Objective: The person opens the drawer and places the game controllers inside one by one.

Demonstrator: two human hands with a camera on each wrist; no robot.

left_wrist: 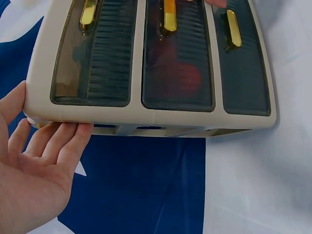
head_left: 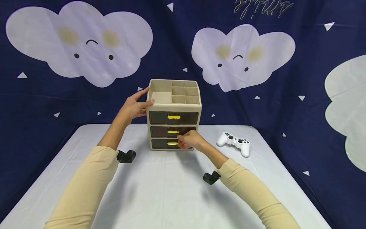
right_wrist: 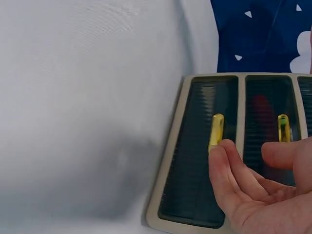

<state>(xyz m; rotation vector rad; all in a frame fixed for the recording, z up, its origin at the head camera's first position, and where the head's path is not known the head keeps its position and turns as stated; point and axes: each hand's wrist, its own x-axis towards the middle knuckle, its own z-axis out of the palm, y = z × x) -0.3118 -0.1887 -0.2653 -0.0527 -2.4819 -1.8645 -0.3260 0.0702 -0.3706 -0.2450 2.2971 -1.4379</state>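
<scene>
A beige desktop drawer organizer (head_left: 173, 108) stands upright, its three dark see-through drawers fronted by gold handles. My left hand (head_left: 133, 106) holds its upper left side, with the thumb over the top rim and the other fingers along the side wall. At the lower right front is my right hand (head_left: 189, 140). In the right wrist view, its fingertips meet the end of the bottom drawer's handle (right_wrist: 217, 127), while the thumb lies apart, near the middle drawer's handle (right_wrist: 283, 127). Something red (left_wrist: 187, 78) shows through the middle drawer front. All drawers look closed.
A white game controller (head_left: 234, 142) lies on the white-covered table (head_left: 160, 190), right of the organizer. Behind hangs a dark blue cloth (head_left: 171, 41) with clouds and triangles. The organizer's top has one large compartment (head_left: 160, 96) and several small ones.
</scene>
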